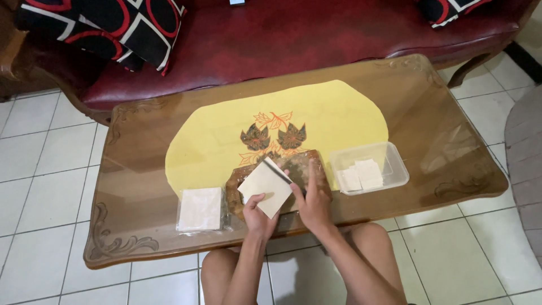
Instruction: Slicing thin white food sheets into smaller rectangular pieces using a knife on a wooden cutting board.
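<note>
My left hand (258, 212) holds a square cream sheet (265, 186) by its lower corner, above a dark brown board (316, 161) on the table. My right hand (311, 195) grips the sheet's right edge, where a thin dark strip shows along the upper side. Both hands are close together near the table's front edge. My bare knees show below the table.
A wrapped stack of square cream sheets (200, 209) lies to the left of my hands. A clear plastic box (395, 164) with a few folded pieces stands to the right. A yellow oval mat (339, 113) covers the wooden glass-topped table (141, 169). A red sofa (293, 39) stands behind.
</note>
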